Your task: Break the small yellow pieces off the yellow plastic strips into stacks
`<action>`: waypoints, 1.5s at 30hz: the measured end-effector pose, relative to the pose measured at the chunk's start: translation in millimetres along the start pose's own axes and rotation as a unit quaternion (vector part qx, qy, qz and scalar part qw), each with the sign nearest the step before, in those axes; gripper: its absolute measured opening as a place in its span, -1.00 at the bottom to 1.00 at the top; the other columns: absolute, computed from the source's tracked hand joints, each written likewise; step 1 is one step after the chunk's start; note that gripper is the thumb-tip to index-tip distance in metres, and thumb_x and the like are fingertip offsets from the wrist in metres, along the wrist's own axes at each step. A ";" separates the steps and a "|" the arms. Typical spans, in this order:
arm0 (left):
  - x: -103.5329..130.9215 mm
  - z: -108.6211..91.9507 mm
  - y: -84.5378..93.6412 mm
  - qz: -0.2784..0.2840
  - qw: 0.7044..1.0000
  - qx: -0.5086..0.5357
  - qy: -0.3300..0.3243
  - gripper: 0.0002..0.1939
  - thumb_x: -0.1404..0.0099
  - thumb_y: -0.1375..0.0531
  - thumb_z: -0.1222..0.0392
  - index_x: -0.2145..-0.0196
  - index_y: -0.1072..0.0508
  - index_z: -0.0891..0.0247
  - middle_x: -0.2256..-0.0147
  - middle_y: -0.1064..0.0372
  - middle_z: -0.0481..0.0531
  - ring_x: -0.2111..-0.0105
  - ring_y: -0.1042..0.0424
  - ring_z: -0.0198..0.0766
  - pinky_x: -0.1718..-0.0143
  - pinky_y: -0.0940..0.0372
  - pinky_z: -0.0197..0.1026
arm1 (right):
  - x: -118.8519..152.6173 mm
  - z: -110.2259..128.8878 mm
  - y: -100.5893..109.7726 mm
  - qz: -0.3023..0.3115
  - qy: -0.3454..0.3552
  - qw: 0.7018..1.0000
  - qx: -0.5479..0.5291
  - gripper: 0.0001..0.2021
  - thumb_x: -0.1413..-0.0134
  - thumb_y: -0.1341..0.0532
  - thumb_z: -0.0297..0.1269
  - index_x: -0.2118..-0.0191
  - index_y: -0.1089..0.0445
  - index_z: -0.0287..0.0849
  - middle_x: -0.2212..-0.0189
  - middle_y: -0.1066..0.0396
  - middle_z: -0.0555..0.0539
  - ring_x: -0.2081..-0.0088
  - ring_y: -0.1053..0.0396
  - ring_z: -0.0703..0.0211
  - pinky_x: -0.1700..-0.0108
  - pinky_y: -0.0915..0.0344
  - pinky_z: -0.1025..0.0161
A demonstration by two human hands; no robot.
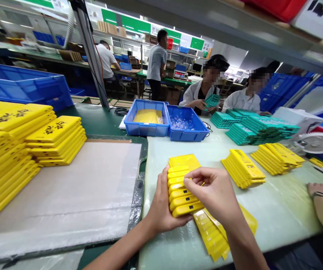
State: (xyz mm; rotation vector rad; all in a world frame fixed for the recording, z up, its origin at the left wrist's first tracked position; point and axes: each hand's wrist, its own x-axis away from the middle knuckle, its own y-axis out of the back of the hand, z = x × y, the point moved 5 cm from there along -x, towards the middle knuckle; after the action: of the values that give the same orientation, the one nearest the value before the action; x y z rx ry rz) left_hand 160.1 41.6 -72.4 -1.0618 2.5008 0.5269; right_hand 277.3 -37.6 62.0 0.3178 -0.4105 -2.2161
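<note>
My left hand (161,210) is wrapped round a stack of flat yellow cases (185,208), tilted with their narrow ends towards me. Small dark openings show on the lower cases; the upper ends look plain yellow. My right hand (213,189) is closed in a pinch against the end of a middle case, where a small thin yellow sticker (180,185) shows at the fingertips. Below the right wrist lie yellow sticker sheets (213,238) with rows of pale rectangles, partly hidden by the forearm. Another yellow case (188,160) lies just behind the held stack.
Yellow case stacks stand at left (57,140) and right (243,168). Behind are two blue bins (147,129) and teal stacks (263,127). A small white fan (315,142) sits right. Another person's hand (320,191) rests at the right edge. Co-workers are behind the table.
</note>
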 end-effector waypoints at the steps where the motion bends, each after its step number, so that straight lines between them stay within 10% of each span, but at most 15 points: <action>1: 0.2 0.3 -0.2 0.001 1.000 0.004 0.002 0.45 -0.01 -0.51 -0.13 -0.51 0.42 0.02 -0.42 0.04 0.34 -0.39 -0.14 0.38 -0.35 -0.10 0.53 | -0.9 0.0 -1.0 0.007 -0.002 1.000 0.004 -0.89 0.11 -0.33 -0.29 0.48 -0.62 -0.18 0.54 -0.56 -0.03 0.48 -0.48 0.18 0.41 -0.38 0.32; 24: 0.1 -1.8 1.5 0.000 1.000 -0.011 -0.001 0.40 -0.04 -0.47 -0.24 -0.50 0.41 -0.02 -0.42 0.04 0.32 -0.39 -0.12 0.42 -0.33 -0.12 0.55 | -11.2 -10.5 -2.5 0.063 -0.037 0.997 0.021 -0.86 0.14 -0.32 -0.26 0.45 -0.59 -0.21 0.52 -0.53 -0.06 0.46 -0.46 0.15 0.39 -0.34 0.28; 30: 0.2 -1.7 1.3 -0.004 1.000 -0.023 -0.007 0.39 -0.03 -0.47 -0.28 -0.50 0.38 -0.04 -0.41 0.06 0.33 -0.38 -0.12 0.44 -0.33 -0.07 0.59 | -23.1 -13.9 7.3 0.084 -0.025 0.988 0.131 -0.42 0.06 -0.39 -0.23 -0.14 -0.44 -0.25 0.56 -0.34 0.12 0.48 -0.34 0.18 0.43 -0.22 0.29; 38: 1.1 -2.7 1.0 0.002 1.000 -0.023 -0.006 0.39 -0.05 -0.48 -0.23 -0.50 0.37 0.00 -0.41 0.06 0.35 -0.38 -0.13 0.39 -0.37 -0.03 0.54 | -38.9 -40.6 -7.2 0.258 -0.005 0.966 -0.001 -0.63 -0.31 -0.23 0.00 -0.01 -0.44 -0.21 0.30 -0.51 -0.05 0.30 -0.45 0.17 0.30 -0.34 0.31; 45: -1.2 0.2 3.5 0.002 0.999 -0.042 0.003 0.42 -0.07 -0.47 -0.21 -0.51 0.43 0.07 -0.41 0.07 0.40 -0.37 -0.17 0.39 -0.37 -0.06 0.53 | -32.0 -49.1 -12.7 0.278 -0.058 0.947 -0.148 -0.54 -0.35 -0.19 0.01 -0.15 -0.38 -0.24 0.54 -0.27 0.13 0.58 -0.09 0.35 0.56 -0.05 0.43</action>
State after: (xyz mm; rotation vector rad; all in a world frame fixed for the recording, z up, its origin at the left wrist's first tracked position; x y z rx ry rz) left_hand 158.4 44.6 -71.3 -1.0912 2.5060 0.6362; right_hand 305.9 -14.0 14.8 -0.0883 -0.1896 -1.7074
